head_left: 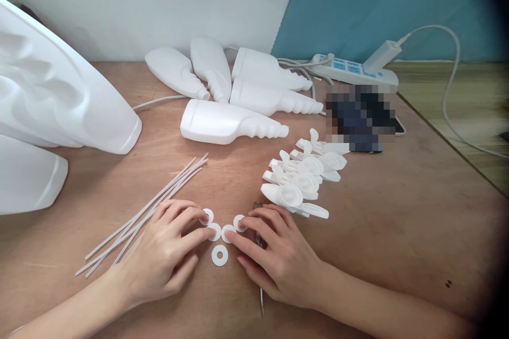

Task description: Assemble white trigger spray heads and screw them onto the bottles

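Several flat white ring washers lie on the wooden table in a loose V. My left hand [169, 251] rests on the table with its fingers apart, two fingertips touching the left-side washers [215, 232]. From the other side, my right hand [280, 257] touches the right-side washers [228, 233] with two fingertips, its fingers also spread. Nearest to me, one washer [220, 262] lies untouched between the hands. A slim tool [260, 241] with a dark handle and thin metal shaft, like a screwdriver, is partly hidden under my right hand. Thin white tubes [159, 204] lie beside my left hand.
White trigger spray heads [292, 195] lie in a row beyond my right hand. Several white plastic bottles [222, 122] lie at the back, and larger-looking ones [95, 100] at the left. A power strip [350, 68] with cables and a blurred dark object [360, 116] are at back right.
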Tool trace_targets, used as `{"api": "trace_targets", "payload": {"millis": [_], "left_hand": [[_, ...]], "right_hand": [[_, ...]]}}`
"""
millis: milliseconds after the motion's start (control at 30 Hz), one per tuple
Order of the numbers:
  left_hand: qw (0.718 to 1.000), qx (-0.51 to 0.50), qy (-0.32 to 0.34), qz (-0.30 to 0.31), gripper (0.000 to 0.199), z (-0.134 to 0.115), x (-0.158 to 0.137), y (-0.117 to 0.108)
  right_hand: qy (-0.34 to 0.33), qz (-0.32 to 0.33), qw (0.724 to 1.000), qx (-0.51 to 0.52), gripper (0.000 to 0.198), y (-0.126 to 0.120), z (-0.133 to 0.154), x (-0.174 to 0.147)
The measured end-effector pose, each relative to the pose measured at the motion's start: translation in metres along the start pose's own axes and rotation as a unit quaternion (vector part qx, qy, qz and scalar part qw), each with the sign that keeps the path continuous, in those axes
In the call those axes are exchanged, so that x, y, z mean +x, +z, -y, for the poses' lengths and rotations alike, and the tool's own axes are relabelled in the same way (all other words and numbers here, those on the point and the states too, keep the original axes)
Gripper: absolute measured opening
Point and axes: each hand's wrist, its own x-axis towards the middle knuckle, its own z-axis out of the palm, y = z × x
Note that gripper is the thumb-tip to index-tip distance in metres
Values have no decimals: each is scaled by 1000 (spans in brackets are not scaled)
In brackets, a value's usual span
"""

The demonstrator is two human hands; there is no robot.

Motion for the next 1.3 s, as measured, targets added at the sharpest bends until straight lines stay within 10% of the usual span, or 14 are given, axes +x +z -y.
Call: {"api": "trace_targets", "payload": {"millis": [300, 1300], "left_hand": [[996, 84, -6, -3, 45, 3, -2, 3], [999, -12, 15, 43, 30, 1, -1, 3]], "right_hand": [[29, 27, 999, -29, 45, 0, 0, -1], [-30, 22, 998, 44, 6, 1, 0, -1]]}}
